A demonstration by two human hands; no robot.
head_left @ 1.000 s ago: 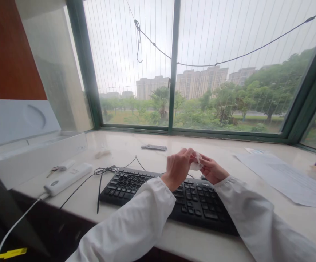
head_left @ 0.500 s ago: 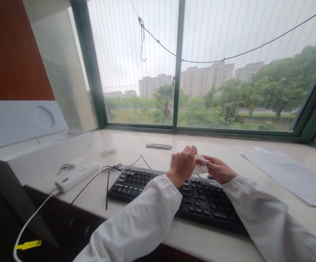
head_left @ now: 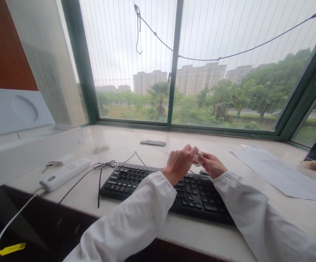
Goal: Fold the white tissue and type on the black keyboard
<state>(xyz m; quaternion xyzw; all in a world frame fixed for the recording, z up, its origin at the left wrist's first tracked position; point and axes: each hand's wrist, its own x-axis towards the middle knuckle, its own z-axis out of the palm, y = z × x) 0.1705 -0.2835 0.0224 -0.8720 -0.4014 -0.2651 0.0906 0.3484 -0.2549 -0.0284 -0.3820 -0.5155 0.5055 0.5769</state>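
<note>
We see a small white object [head_left: 198, 158], mostly hidden, pinched between our left hand [head_left: 179, 164] and our right hand [head_left: 212, 165]. Only a rounded, pale bit of it shows in the gap between the fingertips; we cannot tell its full shape or what it is made of. It is held up in the air, clear of any surface, above the far edge of the black keyboard [head_left: 147, 181], near that keyboard's middle. Our two hands meet around it, fingers curled in on it from both sides.
</note>
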